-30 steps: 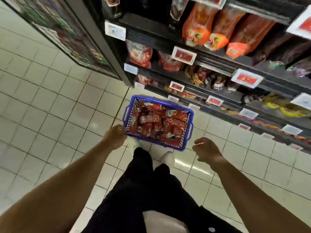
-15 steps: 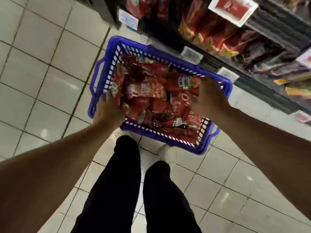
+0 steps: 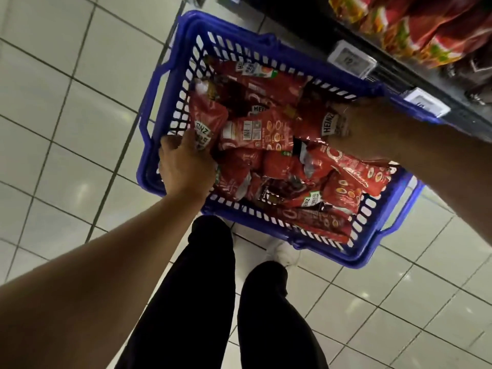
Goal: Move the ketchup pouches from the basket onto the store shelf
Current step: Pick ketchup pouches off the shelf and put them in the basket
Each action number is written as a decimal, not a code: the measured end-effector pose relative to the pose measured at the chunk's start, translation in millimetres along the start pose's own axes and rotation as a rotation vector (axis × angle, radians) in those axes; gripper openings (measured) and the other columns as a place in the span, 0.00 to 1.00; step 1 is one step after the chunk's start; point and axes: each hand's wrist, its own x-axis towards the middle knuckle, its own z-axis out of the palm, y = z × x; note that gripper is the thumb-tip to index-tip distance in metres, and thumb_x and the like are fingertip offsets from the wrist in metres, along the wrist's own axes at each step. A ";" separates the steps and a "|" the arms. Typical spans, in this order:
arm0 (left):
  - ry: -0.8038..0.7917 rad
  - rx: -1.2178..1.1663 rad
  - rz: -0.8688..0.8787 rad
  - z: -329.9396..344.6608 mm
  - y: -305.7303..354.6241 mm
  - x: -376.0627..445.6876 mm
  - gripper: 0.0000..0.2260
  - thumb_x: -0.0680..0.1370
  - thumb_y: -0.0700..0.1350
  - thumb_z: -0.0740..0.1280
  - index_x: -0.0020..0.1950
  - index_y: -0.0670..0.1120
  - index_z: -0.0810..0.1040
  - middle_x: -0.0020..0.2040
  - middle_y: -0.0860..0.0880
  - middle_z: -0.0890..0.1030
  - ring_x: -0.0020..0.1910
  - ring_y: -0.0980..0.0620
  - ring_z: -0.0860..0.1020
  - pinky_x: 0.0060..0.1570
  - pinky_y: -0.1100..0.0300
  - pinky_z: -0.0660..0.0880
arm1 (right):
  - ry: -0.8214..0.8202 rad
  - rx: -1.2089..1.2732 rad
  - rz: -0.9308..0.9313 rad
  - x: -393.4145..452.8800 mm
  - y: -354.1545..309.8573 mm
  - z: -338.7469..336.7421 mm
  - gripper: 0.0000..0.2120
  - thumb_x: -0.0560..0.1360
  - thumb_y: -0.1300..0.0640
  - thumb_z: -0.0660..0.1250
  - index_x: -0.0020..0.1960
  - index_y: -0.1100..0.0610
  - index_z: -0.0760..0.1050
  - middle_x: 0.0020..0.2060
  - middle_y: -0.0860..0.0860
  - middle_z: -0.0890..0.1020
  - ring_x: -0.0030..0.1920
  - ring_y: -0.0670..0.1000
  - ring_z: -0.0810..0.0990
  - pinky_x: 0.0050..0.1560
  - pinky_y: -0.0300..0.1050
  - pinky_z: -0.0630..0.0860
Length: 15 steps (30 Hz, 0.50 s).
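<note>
A blue plastic basket [image 3: 170, 75] stands on the tiled floor in front of my legs, filled with several red ketchup pouches [image 3: 266, 134]. My left hand [image 3: 183, 163] reaches into the basket's left side and grips a red pouch [image 3: 206, 121] that stands up against the wall. My right hand [image 3: 367, 129] is inside the right side, its fingers curled around the top of another red pouch [image 3: 316, 123]. The store shelf [image 3: 399, 62] runs along the upper right, just behind the basket.
Red and orange pouches [image 3: 426, 30] fill the low shelf at the upper right, with white price tags [image 3: 351, 59] on its edge. My black trouser legs and a white shoe [image 3: 282, 251] are below the basket. Pale floor tiles [image 3: 66, 115] spread to the left.
I have bent down toward the basket, so it looms larger. Both hands went from hanging above the floor into the basket and now hold pouches.
</note>
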 end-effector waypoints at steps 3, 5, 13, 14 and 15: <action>-0.093 -0.051 0.106 3.2 0.6 1.1 0.20 0.79 0.50 0.62 0.72 0.51 0.68 0.69 0.42 0.73 0.67 0.39 0.72 0.64 0.41 0.72 | 0.050 -0.037 0.031 -1.8 -0.1 1.0 0.33 0.72 0.35 0.68 0.69 0.54 0.70 0.59 0.60 0.79 0.56 0.64 0.78 0.55 0.56 0.78; -0.128 -0.045 0.118 2.6 -3.6 3.9 0.22 0.77 0.52 0.67 0.69 0.49 0.66 0.62 0.44 0.78 0.59 0.40 0.77 0.55 0.43 0.76 | 0.007 0.037 0.136 -1.8 0.1 1.3 0.38 0.68 0.31 0.70 0.70 0.53 0.71 0.62 0.57 0.79 0.60 0.62 0.78 0.57 0.52 0.77; -0.324 0.169 0.308 -23.7 -4.9 29.9 0.21 0.73 0.59 0.72 0.62 0.49 0.79 0.53 0.44 0.83 0.53 0.41 0.81 0.46 0.57 0.71 | 0.084 0.431 0.174 -49.1 -1.4 9.2 0.25 0.73 0.39 0.72 0.66 0.48 0.75 0.49 0.47 0.80 0.47 0.51 0.78 0.45 0.42 0.69; -0.352 0.166 0.296 -30.4 -0.2 27.1 0.22 0.73 0.59 0.71 0.64 0.50 0.78 0.53 0.46 0.83 0.52 0.43 0.81 0.46 0.58 0.71 | 0.099 0.582 0.196 -63.0 -4.1 7.5 0.22 0.73 0.39 0.73 0.63 0.46 0.76 0.48 0.45 0.81 0.47 0.49 0.80 0.46 0.41 0.72; -0.384 0.136 0.249 -39.4 5.2 24.0 0.22 0.74 0.59 0.71 0.65 0.52 0.77 0.51 0.50 0.82 0.49 0.47 0.80 0.45 0.59 0.72 | 0.106 0.747 0.219 -78.3 -7.3 4.4 0.19 0.72 0.39 0.74 0.59 0.45 0.78 0.48 0.44 0.83 0.47 0.49 0.82 0.47 0.43 0.77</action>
